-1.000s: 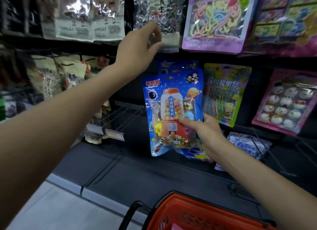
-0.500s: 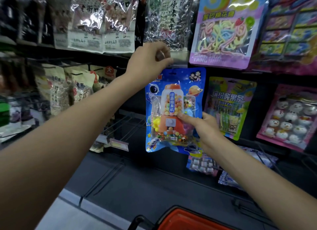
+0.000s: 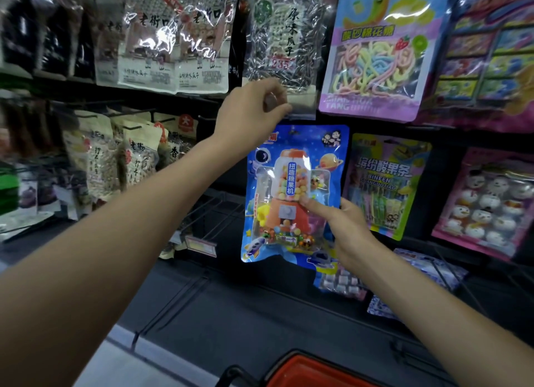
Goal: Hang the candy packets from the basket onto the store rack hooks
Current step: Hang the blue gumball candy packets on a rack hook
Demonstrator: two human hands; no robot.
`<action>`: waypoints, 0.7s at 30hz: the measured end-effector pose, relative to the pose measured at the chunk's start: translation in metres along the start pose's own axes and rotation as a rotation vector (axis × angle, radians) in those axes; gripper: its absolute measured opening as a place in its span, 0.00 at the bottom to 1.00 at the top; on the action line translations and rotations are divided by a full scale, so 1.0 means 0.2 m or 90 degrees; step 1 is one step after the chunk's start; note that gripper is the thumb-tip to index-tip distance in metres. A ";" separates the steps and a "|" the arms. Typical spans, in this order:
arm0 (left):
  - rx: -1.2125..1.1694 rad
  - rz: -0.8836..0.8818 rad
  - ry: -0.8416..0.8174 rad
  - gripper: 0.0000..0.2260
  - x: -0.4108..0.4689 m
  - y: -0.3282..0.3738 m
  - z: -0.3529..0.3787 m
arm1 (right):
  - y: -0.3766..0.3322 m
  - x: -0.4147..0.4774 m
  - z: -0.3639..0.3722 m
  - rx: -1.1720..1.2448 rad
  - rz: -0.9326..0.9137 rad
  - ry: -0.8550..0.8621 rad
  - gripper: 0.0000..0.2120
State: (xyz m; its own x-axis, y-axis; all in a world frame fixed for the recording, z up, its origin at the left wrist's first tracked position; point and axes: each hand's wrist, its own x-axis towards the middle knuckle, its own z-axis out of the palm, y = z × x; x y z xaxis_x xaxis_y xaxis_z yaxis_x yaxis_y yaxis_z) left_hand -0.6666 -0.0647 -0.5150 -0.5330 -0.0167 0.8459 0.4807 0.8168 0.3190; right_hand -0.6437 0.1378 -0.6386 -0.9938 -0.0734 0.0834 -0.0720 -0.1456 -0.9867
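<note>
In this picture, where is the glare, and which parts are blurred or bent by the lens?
All in the head view: white glare on the clear seed packets at top left; the far-left packets are dim and blurred; the blue candy packet in the middle is sharp; the right-edge packets lean, probably from the wide lens.

One head-worn wide-angle camera looks forward and slightly down, close to the dark wire store rack (image 3: 209,206); the red plastic basket (image 3: 313,372) shows below the fingers (image 3: 313,207).
</note>
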 end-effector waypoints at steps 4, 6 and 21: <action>0.003 -0.001 0.019 0.07 -0.01 0.01 0.00 | 0.01 0.02 0.00 -0.014 0.009 -0.001 0.14; 0.002 -0.003 0.038 0.07 -0.03 0.01 0.01 | 0.02 0.03 0.00 -0.012 0.009 0.005 0.15; 0.080 0.102 0.128 0.07 -0.16 -0.03 0.04 | 0.06 0.17 0.02 -0.081 -0.042 0.071 0.12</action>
State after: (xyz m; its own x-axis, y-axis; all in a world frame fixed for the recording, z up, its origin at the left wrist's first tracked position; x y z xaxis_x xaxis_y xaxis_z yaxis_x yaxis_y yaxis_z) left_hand -0.6578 -0.0656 -0.5476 -0.3024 0.0141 0.9531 0.4509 0.8830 0.1300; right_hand -0.6784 0.1291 -0.6477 -0.9892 0.0439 0.1400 -0.1410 -0.0200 -0.9898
